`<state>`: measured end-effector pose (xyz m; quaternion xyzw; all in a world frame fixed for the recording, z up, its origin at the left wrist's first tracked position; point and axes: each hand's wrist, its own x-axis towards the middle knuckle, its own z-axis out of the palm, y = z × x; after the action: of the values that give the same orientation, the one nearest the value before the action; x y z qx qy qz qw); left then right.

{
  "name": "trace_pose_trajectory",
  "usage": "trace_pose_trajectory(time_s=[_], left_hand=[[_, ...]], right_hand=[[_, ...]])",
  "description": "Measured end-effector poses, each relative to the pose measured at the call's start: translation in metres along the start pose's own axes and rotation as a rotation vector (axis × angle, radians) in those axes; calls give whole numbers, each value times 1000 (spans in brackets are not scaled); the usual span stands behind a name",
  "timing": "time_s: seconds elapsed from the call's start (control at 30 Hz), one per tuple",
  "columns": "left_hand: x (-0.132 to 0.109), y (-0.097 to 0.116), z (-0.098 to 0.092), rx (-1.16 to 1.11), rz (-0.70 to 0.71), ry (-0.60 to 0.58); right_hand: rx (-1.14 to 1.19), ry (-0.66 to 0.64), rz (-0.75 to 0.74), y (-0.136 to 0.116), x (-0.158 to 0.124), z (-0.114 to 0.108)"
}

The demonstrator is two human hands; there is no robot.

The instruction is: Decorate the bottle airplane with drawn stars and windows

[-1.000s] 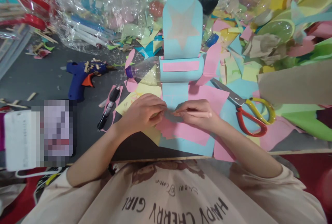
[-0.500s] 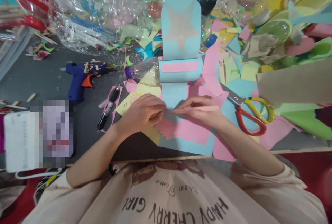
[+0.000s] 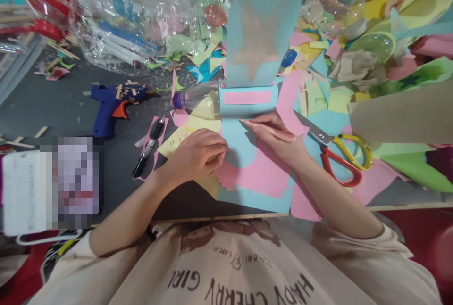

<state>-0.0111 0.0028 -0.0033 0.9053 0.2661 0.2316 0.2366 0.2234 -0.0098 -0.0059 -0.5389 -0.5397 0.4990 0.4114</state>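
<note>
A long light-blue paper strip (image 3: 238, 136) is wrapped round a clear plastic bottle (image 3: 193, 97) with a purple cap. Its near end is rounded and lies over pink paper. The far flap, bearing a brown star (image 3: 256, 36), stands up behind the bottle. On the wrapped part is a pink paper strip (image 3: 247, 97). My left hand (image 3: 200, 152) pinches the left edge of the near end, fingers and thumb together. In a writing grip, my right hand (image 3: 278, 137) holds a slim pink pencil (image 3: 271, 130), its tip over the blue paper just below the bottle.
Scissors (image 3: 341, 154) with red and yellow handles lie to the right. On the left are a blue glue gun (image 3: 109, 102) and a black pen (image 3: 148, 147). Paper scraps (image 3: 314, 93) and clear plastic (image 3: 141, 12) crowd the back.
My right hand has moved away from me with the pencil, from the near end towards the bottle. The star flap has tilted up nearer the camera. My left hand has barely moved.
</note>
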Motion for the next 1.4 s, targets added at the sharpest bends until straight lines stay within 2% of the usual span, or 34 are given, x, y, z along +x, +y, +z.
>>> trace_pose_trajectory(time_s=[0.13, 0.33, 0.53, 0.8, 1.1, 1.27, 1.4], left_hand=[[0, 0, 1, 13, -6, -3], [0, 1, 1, 16, -3, 9], [1, 0, 0, 11, -3, -7], [0, -1, 0, -2, -19, -27], [0, 0, 0, -4, -24, -39], [1, -1, -1, -9, -21, -46], [-1, -1, -1, -10, -35, -59]], right_hand=[[-47, -23, 24, -3, 0, 0], [-146, -55, -37, -5, 1, -7], [-188, -170, 154, -16, 5, -16], [-203, -316, 309, -25, 2, -19], [-147, -355, 253, -26, 1, -21], [-29, -291, 209, -24, 5, -25], [23, -231, 129, -18, 2, -18]])
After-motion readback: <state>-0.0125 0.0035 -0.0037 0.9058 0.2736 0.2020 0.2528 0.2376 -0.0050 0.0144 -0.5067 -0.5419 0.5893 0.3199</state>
